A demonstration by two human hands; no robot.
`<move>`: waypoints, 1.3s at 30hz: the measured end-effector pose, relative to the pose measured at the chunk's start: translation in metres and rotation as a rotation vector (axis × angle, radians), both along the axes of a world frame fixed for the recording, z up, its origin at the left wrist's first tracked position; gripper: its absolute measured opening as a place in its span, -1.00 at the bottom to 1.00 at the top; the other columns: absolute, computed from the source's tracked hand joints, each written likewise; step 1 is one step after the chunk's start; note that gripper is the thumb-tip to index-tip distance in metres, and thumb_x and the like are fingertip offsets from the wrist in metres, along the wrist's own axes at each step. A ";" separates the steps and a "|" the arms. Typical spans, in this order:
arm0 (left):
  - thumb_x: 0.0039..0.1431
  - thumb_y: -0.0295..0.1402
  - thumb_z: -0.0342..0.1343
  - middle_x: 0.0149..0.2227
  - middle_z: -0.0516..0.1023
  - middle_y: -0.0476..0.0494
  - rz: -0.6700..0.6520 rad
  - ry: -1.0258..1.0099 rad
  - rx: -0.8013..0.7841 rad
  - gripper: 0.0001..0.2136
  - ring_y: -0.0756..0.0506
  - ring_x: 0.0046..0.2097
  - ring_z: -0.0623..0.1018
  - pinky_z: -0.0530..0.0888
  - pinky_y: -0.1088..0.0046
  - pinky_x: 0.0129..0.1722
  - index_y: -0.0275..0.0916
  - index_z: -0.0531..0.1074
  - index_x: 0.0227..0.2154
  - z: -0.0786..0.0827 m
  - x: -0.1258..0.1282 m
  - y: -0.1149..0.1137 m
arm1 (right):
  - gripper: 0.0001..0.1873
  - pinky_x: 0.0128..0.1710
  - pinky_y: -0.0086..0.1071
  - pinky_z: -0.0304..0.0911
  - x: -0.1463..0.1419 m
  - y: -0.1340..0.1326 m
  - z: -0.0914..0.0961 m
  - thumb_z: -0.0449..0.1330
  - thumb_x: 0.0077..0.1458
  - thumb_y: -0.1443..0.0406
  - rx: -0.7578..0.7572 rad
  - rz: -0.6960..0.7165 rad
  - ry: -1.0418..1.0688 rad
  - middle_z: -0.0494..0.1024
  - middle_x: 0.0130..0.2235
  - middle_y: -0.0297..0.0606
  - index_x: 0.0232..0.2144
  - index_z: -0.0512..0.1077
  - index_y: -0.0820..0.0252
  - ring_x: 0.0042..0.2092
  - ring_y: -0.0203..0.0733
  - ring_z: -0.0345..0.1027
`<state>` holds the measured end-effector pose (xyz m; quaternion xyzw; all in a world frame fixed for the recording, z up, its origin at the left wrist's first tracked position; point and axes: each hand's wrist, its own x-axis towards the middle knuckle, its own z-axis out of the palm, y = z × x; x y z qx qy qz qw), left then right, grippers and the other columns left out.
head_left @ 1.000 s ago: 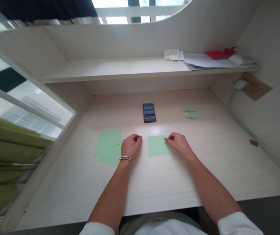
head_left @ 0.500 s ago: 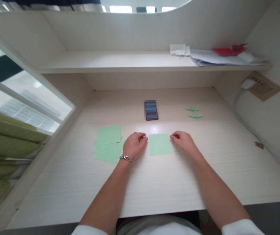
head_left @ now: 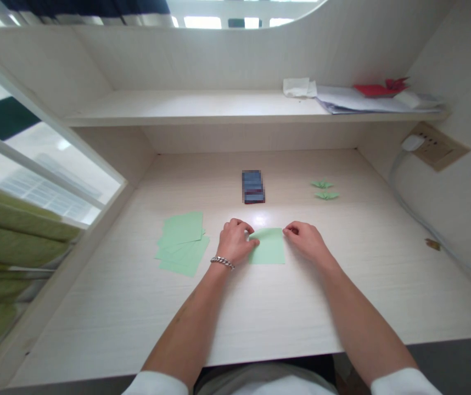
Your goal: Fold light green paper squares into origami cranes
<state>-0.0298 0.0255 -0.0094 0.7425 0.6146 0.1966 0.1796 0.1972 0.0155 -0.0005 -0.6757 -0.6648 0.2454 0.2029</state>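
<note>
A square sheet of green paper lies in front of me, its top edge bent up slightly near the left corner. My left hand, with a chain bracelet at the wrist, is closed on the upper left corner, thumb over the paper. At the upper right corner, my right hand pinches the sheet's edge between thumb and fingertips. Left of my left hand is a fanned pile of green paper sheets. Two small folded green paper cranes sit at the back right.
A phone with a blurred screen rests behind the sheet on the desk. Above runs a shelf with papers and a red folded paper piece. A white cable hangs from the wall socket at right.
My left hand has moved right onto the sheet's upper left corner. My right hand has shifted slightly left to its right corner. The sheet's top edge has lifted a little.
</note>
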 end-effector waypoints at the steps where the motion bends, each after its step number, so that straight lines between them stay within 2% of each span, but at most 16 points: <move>1: -0.14 -0.23 0.26 -0.17 0.43 -0.18 0.003 -0.013 0.004 -0.75 -0.23 -0.10 0.39 0.33 0.25 -0.12 -0.16 0.49 -0.35 0.000 0.000 -0.001 | -0.77 -0.33 -0.39 0.13 0.000 0.000 0.000 0.11 0.07 0.20 0.000 0.001 0.002 0.59 -0.34 -0.26 -0.34 0.54 0.10 -0.30 -0.18 0.40; 4: -0.10 -0.31 0.23 -0.29 0.48 -0.11 0.008 -0.122 -0.023 -0.80 -0.16 -0.20 0.45 0.35 0.30 -0.19 -0.17 0.45 -0.35 -0.001 0.000 -0.003 | -0.77 -0.30 -0.38 0.16 0.001 0.000 -0.001 0.09 0.08 0.22 0.000 0.008 0.020 0.59 -0.31 -0.25 -0.33 0.54 0.11 -0.27 -0.17 0.40; 8: 0.00 -0.31 0.17 -0.38 0.49 -0.04 -0.004 -0.495 -0.121 -0.78 -0.06 -0.32 0.49 0.40 0.40 -0.27 -0.17 0.40 -0.25 -0.005 -0.004 -0.003 | -0.78 -0.23 -0.36 0.20 0.004 0.000 -0.005 0.09 0.06 0.27 0.030 0.026 0.101 0.59 -0.28 -0.27 -0.29 0.52 0.09 -0.23 -0.17 0.41; 12: -0.06 -0.29 0.24 -0.42 0.45 -0.01 0.045 -0.911 -0.182 -0.64 0.00 -0.37 0.49 0.42 0.46 -0.33 -0.23 0.36 -0.17 -0.008 -0.006 0.000 | -0.67 -0.27 -0.37 0.27 0.003 -0.003 -0.007 0.10 0.01 0.33 0.081 0.040 0.348 0.56 -0.21 -0.27 -0.12 0.43 0.10 -0.34 -0.26 0.39; 15: -0.12 -0.28 0.29 -0.43 0.41 0.04 0.140 -1.095 -0.238 -0.54 0.04 -0.45 0.46 0.41 0.51 -0.41 -0.23 0.34 -0.12 -0.009 -0.006 0.001 | -0.55 -0.29 -0.38 0.31 0.000 -0.006 -0.003 0.10 -0.04 0.38 0.117 0.147 0.516 0.52 -0.10 -0.25 -0.04 0.40 0.08 -0.37 -0.31 0.37; 19: -0.14 -0.28 0.31 -0.41 0.43 0.03 0.184 -1.172 -0.281 -0.50 0.05 -0.46 0.47 0.41 0.53 -0.44 -0.23 0.32 -0.09 -0.007 -0.002 -0.001 | -0.48 -0.29 -0.37 0.32 -0.007 -0.010 0.001 0.08 -0.05 0.40 0.120 0.284 0.615 0.48 -0.03 -0.25 0.00 0.43 0.02 -0.35 -0.31 0.35; 24: -0.17 -0.31 0.33 -0.43 0.44 0.01 0.176 -1.167 -0.254 -0.51 0.05 -0.44 0.47 0.43 0.53 -0.41 -0.27 0.39 -0.10 -0.007 0.002 -0.003 | -0.73 -0.24 -0.34 0.35 -0.012 -0.009 -0.001 0.25 -0.10 0.31 0.051 0.321 0.755 0.49 -0.08 -0.20 -0.26 0.57 0.09 -0.15 -0.14 0.40; 27: -0.19 -0.30 0.34 -0.39 0.49 -0.07 0.202 -1.174 -0.251 -0.57 0.01 -0.39 0.49 0.44 0.50 -0.39 -0.30 0.46 -0.19 -0.008 0.004 -0.003 | -0.77 -0.29 -0.35 0.34 -0.014 -0.007 -0.003 0.34 -0.16 0.22 -0.003 0.257 0.810 0.50 -0.16 -0.21 -0.36 0.57 0.13 -0.20 -0.15 0.40; 32: -0.18 -0.22 0.33 -0.32 0.55 -0.17 0.222 -1.271 -0.324 -0.65 -0.03 -0.37 0.51 0.45 0.47 -0.41 -0.31 0.51 -0.32 -0.008 0.007 -0.002 | -0.68 -0.38 -0.37 0.32 -0.025 -0.004 -0.006 0.30 -0.12 0.07 -0.038 0.093 0.949 0.50 -0.37 -0.28 -0.39 0.54 0.20 -0.35 -0.23 0.35; 39: -0.16 -0.29 0.33 -0.35 0.53 -0.13 0.239 -1.396 -0.419 -0.74 -0.05 -0.33 0.53 0.53 0.36 -0.32 -0.31 0.48 -0.40 0.002 0.011 0.000 | -0.62 -0.38 -0.37 0.33 -0.035 0.006 -0.009 0.38 -0.27 0.08 -0.043 -0.104 1.042 0.52 -0.42 -0.29 -0.42 0.49 0.22 -0.41 -0.26 0.36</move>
